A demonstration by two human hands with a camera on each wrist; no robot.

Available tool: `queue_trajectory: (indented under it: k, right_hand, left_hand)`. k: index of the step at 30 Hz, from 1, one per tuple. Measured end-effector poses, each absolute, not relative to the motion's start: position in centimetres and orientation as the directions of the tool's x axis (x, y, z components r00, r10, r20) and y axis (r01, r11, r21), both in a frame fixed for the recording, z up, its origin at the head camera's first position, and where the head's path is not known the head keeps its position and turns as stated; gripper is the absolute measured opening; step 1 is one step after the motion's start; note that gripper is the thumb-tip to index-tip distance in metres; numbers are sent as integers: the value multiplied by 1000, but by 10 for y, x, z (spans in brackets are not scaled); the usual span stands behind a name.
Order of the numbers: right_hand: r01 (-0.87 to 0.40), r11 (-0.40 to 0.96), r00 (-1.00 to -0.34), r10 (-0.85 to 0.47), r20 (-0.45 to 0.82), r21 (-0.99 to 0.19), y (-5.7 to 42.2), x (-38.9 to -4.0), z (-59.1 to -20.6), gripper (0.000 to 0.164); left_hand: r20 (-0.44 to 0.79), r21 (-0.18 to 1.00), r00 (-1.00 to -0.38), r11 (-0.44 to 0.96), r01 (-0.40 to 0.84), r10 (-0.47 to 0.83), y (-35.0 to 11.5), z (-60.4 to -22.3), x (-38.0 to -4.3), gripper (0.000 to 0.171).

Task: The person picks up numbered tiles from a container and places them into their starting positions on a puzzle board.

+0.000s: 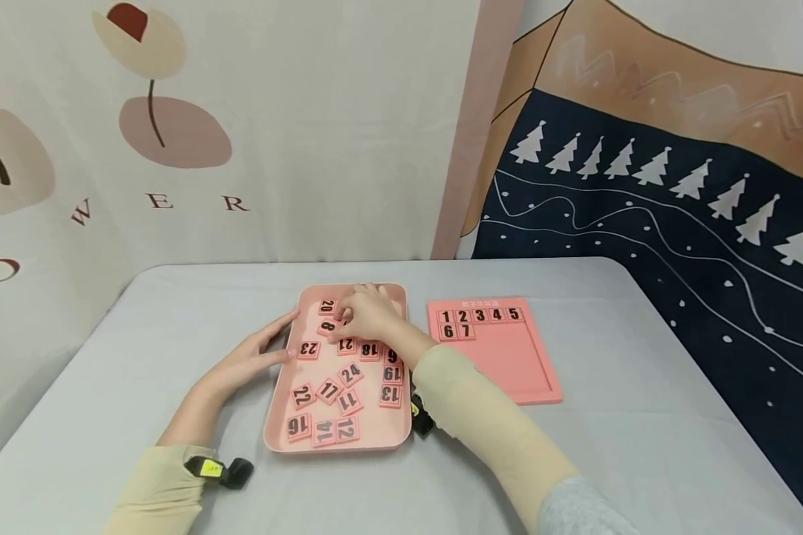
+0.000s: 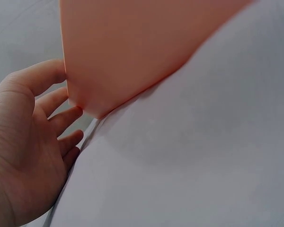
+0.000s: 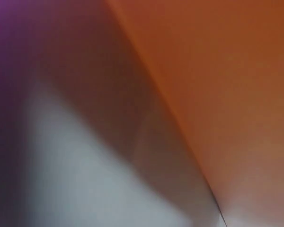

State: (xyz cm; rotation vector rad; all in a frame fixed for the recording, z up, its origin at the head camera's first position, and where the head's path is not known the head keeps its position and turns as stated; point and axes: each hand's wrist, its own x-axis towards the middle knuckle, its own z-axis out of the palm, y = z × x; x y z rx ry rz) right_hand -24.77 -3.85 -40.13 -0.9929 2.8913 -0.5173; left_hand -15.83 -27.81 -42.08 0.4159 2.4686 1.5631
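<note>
A pink tray (image 1: 279,416) holds several loose pink number tiles, lying at various angles. My right hand (image 1: 369,312) is over its far part, thumb and forefinger at the right edge of the number 8 tile (image 1: 328,327); whether they pinch it cannot be made out. The hand hides some tiles behind it. At the tray's left rim, my left hand (image 1: 250,359) touches the side with loosely spread fingers; the left wrist view shows these fingers (image 2: 66,120) by the tray's wall (image 2: 118,52). The right wrist view is blurred and shows no hand clearly.
To the right of the tray lies a pink square board (image 1: 502,364) with a raised frame. Tiles 1 to 5 form its top row, with the 6 and 7 tiles (image 1: 457,331) below. A pale cloth (image 1: 616,446) covers the table, and printed curtains hang behind.
</note>
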Motion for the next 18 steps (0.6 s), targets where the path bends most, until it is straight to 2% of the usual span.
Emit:
queue_trajectory:
  k: [6, 14, 18]
  right_hand:
    - [-579, 746, -804, -589, 81, -328, -45, -246, -402, 33]
    - [-602, 710, -783, -615, 94, -364, -43, -246, -403, 26]
    - [-618, 681, -768, -630, 117, -394, -36, -245, -398, 29]
  left_hand:
    - [-15, 905, -944, 405, 127, 329, -280, -420, -158, 73]
    - [-5, 906, -943, 400, 136, 332, -281, -420, -158, 74]
    - [-6, 904, -944, 406, 137, 331, -280, -420, -158, 73]
